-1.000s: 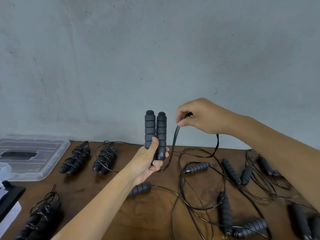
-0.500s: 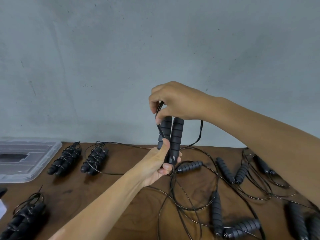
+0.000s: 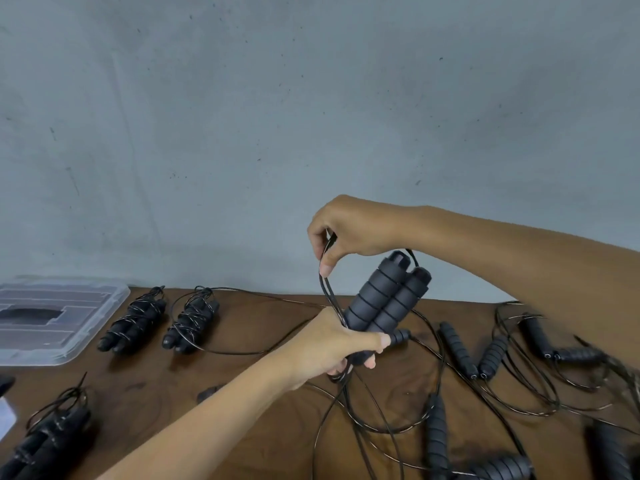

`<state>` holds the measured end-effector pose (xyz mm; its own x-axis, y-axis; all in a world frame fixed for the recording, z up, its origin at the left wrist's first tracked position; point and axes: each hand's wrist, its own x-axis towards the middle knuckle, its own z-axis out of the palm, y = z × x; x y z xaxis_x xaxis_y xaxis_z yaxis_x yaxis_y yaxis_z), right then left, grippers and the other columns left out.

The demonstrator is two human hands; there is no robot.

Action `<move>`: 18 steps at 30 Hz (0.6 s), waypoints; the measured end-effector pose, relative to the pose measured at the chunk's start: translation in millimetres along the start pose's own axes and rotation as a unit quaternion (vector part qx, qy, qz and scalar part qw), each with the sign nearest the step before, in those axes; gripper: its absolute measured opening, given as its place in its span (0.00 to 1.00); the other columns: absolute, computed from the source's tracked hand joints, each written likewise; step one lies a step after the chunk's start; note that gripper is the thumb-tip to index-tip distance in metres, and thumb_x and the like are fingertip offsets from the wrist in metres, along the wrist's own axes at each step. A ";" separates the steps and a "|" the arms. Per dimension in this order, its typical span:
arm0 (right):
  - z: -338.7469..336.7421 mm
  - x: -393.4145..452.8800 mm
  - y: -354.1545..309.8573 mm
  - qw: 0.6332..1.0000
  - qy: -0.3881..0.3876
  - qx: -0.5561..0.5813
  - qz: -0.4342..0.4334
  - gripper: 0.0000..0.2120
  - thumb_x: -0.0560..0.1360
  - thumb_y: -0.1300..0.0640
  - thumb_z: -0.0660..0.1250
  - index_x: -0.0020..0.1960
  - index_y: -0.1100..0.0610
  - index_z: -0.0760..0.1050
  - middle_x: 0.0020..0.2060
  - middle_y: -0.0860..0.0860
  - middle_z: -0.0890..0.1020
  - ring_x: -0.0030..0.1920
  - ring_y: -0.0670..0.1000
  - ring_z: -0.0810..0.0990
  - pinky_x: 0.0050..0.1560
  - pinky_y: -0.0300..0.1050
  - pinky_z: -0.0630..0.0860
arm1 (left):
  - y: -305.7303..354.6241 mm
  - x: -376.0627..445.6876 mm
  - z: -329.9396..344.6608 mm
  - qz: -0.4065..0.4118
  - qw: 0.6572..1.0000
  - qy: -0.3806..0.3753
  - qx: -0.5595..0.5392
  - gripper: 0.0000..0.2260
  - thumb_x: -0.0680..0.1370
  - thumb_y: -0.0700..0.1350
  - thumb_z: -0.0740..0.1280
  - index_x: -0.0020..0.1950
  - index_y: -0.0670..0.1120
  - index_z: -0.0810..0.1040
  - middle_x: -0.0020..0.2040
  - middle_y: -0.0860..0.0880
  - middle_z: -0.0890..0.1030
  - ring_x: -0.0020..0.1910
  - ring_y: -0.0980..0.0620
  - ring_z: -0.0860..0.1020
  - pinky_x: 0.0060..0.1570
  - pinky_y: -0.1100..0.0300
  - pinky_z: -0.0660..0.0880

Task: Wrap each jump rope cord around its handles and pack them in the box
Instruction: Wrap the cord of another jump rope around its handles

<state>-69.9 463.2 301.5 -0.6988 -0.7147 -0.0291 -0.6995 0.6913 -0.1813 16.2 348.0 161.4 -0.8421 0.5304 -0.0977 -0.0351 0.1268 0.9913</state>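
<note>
Far left, at the table's back edge: a clear plastic lid (image 3: 52, 320), lying flat on the brown wooden table (image 3: 242, 403). Beside it, two wrapped jump ropes (image 3: 133, 323) (image 3: 190, 323), cord wound around paired black handles, side by side near the wall. Lower left, at the near edge: a third wrapped bundle (image 3: 45, 441), partly cut off. Centre, raised above the table: left hand (image 3: 329, 344) with fingers curled tight around the lower ends of a pair of black foam handles (image 3: 384, 306), held together and tilted up to the right. Just above: right hand (image 3: 349, 230) pinching the thin black cord (image 3: 327, 282) between thumb and fingers, cord running down in a doubled strand to the left hand's grasp — another strand passing behind the handle tops. Below and right: loose cords (image 3: 433, 393) tangled in loops across the table, with several unwrapped handles (image 3: 457, 348) scattered among them, some cut off at the right edge.
</note>
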 end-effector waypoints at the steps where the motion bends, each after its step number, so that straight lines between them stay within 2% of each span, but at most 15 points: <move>1: 5.4 -0.6 3.5 1.000 -0.015 0.015 0.002 0.11 0.68 0.51 0.82 0.41 0.54 0.83 0.38 0.45 0.83 0.37 0.42 0.77 0.37 0.30 0.70 | -2.2 -2.6 0.8 0.009 1.000 0.006 0.005 0.03 0.79 0.46 0.74 0.46 0.49 0.84 0.37 0.46 0.83 0.33 0.47 0.68 0.28 0.63 0.64; 4: 20.7 -4.4 15.8 0.996 -0.055 0.064 0.024 0.10 0.70 0.52 0.81 0.41 0.58 0.84 0.31 0.40 0.81 0.31 0.40 0.74 0.35 0.31 0.69 | -9.9 -10.0 3.0 0.053 0.998 0.017 0.006 0.05 0.79 0.46 0.74 0.45 0.46 0.84 0.37 0.46 0.83 0.34 0.47 0.71 0.31 0.60 0.67; 7: 33.2 -12.5 28.2 0.980 -0.105 0.162 0.044 0.10 0.74 0.62 0.75 0.39 0.66 0.77 0.32 0.50 0.82 0.31 0.42 0.76 0.37 0.34 0.73 | -12.6 -17.0 1.7 0.112 0.991 0.037 -0.055 0.08 0.78 0.47 0.74 0.46 0.42 0.83 0.37 0.44 0.81 0.31 0.50 0.71 0.32 0.59 0.67; 10: 53.9 -19.9 33.9 0.987 -0.077 0.133 0.037 0.15 0.78 0.71 0.65 0.34 0.62 0.72 0.29 0.46 0.72 0.30 0.42 0.69 0.36 0.32 0.67 | -16.8 -21.0 -4.2 0.126 0.980 0.083 -0.131 0.10 0.74 0.53 0.74 0.46 0.46 0.84 0.38 0.44 0.80 0.29 0.52 0.70 0.31 0.58 0.60; 11: 59.7 -22.7 33.1 0.992 -0.046 0.114 0.023 0.15 0.78 0.71 0.65 0.33 0.62 0.72 0.29 0.47 0.72 0.30 0.42 0.69 0.35 0.33 0.65 | -20.2 -21.6 -6.7 0.119 0.976 0.094 -0.155 0.11 0.74 0.53 0.73 0.46 0.46 0.84 0.38 0.44 0.80 0.29 0.52 0.68 0.32 0.56 0.56; 13: 69.3 -27.8 33.3 0.988 -0.002 0.155 0.021 0.11 0.77 0.67 0.69 0.36 0.60 0.77 0.32 0.49 0.79 0.34 0.40 0.75 0.37 0.35 0.71 | -27.5 -21.9 -10.9 0.099 0.970 0.110 -0.194 0.11 0.75 0.53 0.73 0.48 0.45 0.84 0.39 0.44 0.79 0.29 0.52 0.65 0.34 0.53 0.52; 15: 75.5 -32.2 29.0 0.980 0.007 0.195 0.034 0.05 0.76 0.63 0.71 0.42 0.61 0.81 0.36 0.50 0.85 0.36 0.41 0.78 0.42 0.40 0.76 | -33.1 -21.9 -15.5 0.082 0.962 0.130 -0.226 0.12 0.76 0.52 0.73 0.50 0.44 0.83 0.39 0.44 0.78 0.28 0.54 0.64 0.30 0.58 0.52; 18: 93.7 -39.4 19.5 0.981 0.034 0.182 0.055 0.07 0.79 0.61 0.69 0.42 0.55 0.80 0.35 0.40 0.82 0.35 0.37 0.78 0.42 0.36 0.74 | -40.0 -18.4 -21.4 0.067 0.945 0.159 -0.277 0.14 0.76 0.51 0.73 0.53 0.41 0.81 0.40 0.43 0.77 0.26 0.56 0.64 0.24 0.66 0.56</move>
<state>-42.0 494.8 207.1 -0.7842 -0.6205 -0.0056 -0.5277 0.6717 -0.5199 21.5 315.2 125.4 -0.9750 0.2208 -0.0235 -0.1186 -0.4282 0.8959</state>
